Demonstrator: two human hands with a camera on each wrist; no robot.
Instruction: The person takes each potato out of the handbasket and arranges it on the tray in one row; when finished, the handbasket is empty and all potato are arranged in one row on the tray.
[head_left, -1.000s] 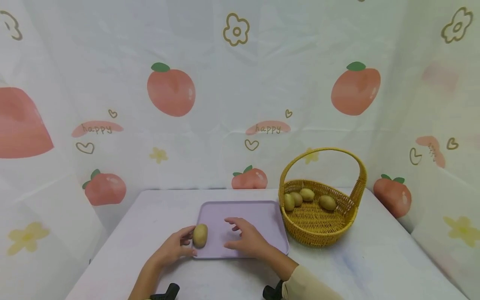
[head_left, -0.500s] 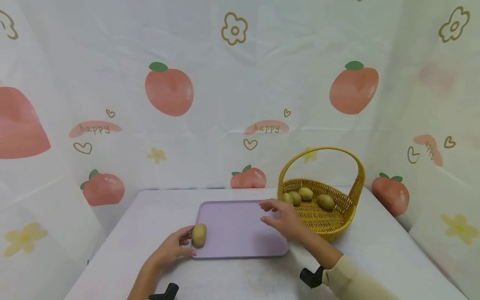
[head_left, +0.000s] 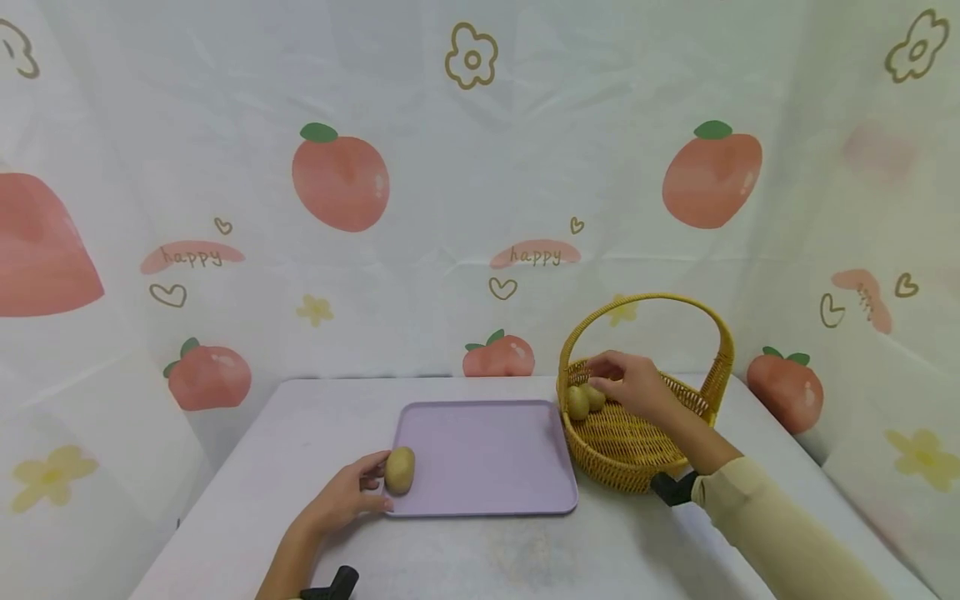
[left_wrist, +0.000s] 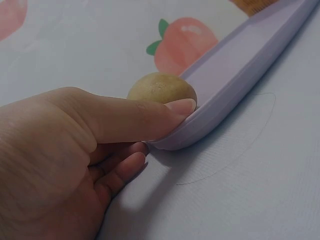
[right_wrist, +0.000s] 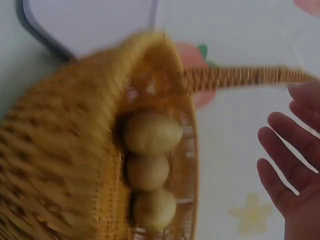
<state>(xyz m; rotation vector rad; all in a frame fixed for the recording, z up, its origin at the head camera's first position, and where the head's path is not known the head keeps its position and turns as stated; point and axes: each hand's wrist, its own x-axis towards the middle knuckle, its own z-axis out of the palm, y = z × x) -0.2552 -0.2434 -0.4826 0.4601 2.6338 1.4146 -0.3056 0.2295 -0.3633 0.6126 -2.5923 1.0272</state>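
A tan potato lies on the left end of the lilac tray. My left hand holds the tray's near left corner. In the left wrist view its thumb lies along the rim beside the potato, and some fingers curl below. Over the yellow wicker basket, my right hand hovers with nothing in it, its fingers loosely bent. Inside the basket are several potatoes; the hand hides part of them in the head view.
The basket's tall arched handle rises beside my right hand. Basket and tray stand close together on a white-covered table. A white curtain printed with fruit hangs behind.
My right hand has moved from above the tray, rightward and away from me, to above the basket. The left hand, tray and potato on it have stayed put.
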